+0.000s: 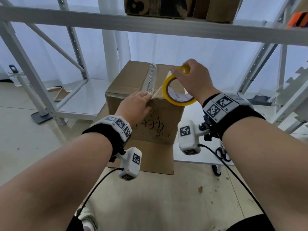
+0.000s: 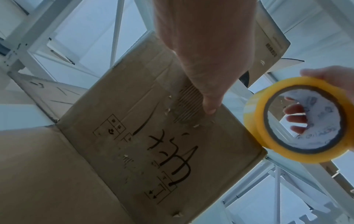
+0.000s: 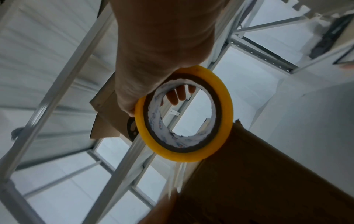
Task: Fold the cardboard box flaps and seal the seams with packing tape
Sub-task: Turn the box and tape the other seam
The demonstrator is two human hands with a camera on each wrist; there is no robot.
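Observation:
A brown cardboard box (image 1: 130,77) stands on a low white shelf, its top flaps folded shut and a strip of clear tape (image 1: 152,77) along the centre seam. My left hand (image 1: 138,104) lies over the near top edge, thumb (image 2: 208,104) pressed on the front face, holding the tape end down. My right hand (image 1: 191,77) grips a yellow roll of packing tape (image 1: 176,90) just above the box's near right corner, fingers through its core (image 3: 178,95). A short stretch of tape (image 1: 158,92) runs taut from the roll to my left fingers. A bottom flap (image 1: 155,157) sticks out toward me.
White metal shelving (image 1: 150,25) frames the box, with a beam overhead carrying other cardboard boxes (image 1: 155,7). Black-handled scissors (image 1: 222,153) lie on the shelf at the right. Pale wooden floor (image 1: 158,197) spreads below me.

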